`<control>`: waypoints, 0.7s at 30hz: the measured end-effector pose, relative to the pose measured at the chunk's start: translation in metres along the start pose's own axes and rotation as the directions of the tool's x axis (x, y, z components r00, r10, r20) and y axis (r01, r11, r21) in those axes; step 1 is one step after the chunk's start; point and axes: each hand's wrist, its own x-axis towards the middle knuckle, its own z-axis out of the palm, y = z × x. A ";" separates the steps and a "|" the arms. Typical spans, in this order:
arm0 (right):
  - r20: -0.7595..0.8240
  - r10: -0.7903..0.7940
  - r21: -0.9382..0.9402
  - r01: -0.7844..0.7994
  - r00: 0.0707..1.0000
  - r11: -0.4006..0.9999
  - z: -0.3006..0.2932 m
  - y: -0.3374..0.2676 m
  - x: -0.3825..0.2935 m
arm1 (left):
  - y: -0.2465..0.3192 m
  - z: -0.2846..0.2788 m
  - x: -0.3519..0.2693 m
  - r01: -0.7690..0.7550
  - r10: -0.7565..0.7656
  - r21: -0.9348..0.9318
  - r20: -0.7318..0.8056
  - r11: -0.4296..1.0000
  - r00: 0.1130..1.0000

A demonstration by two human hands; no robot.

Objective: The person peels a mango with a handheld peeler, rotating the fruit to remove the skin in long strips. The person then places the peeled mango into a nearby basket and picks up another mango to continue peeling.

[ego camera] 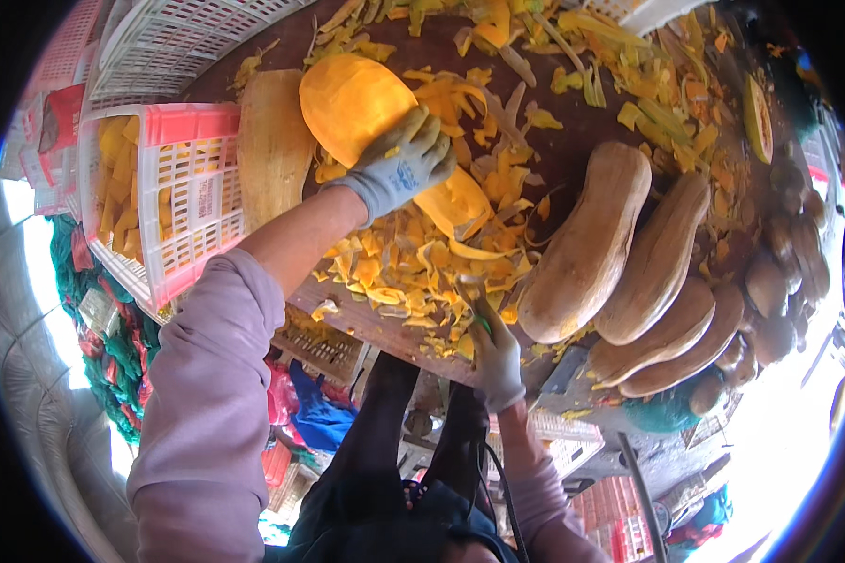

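A peeled orange butternut-type squash (348, 102) lies across a heap of peelings (387, 271) on the worktable. My left hand (405, 158), in a grey-white work glove, grips it around the middle. Its narrower end points towards me, and a strip of peel curls beside that end. My gloved right hand (496, 359) is shut on a peeler (473, 290) close to the table's front edge. A bit of green shows at its fingers; the tool's blade is blurred against the peelings. The peeler is apart from the squash.
Several unpeeled squashes (588, 239) lie in a row to the right. At left, a pink-and-white plastic crate (193, 200) holds orange pieces. Another tan squash (271, 144) lies beside it. More peelings (665, 116) cover the far side, near a cut squash piece (758, 119).
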 end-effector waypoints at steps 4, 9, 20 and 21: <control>0.100 0.333 0.279 -0.348 0.938 0.895 -0.006 -0.013 0.014 | -0.002 -0.005 0.000 -0.007 0.009 -0.050 0.039 0.999 0.999; 0.091 0.083 0.034 -0.086 0.992 0.996 -0.004 -0.020 0.022 | -0.002 -0.009 0.002 0.001 0.004 -0.081 0.060 0.997 0.998; 0.009 0.198 0.169 -0.196 0.980 0.966 0.016 -0.028 -0.003 | 0.003 0.003 0.006 -0.032 0.035 -0.024 0.133 0.999 0.991; 0.105 0.097 0.054 -0.103 0.990 0.993 0.018 -0.028 -0.010 | 0.003 0.005 0.008 -0.040 0.043 -0.023 0.164 0.999 0.986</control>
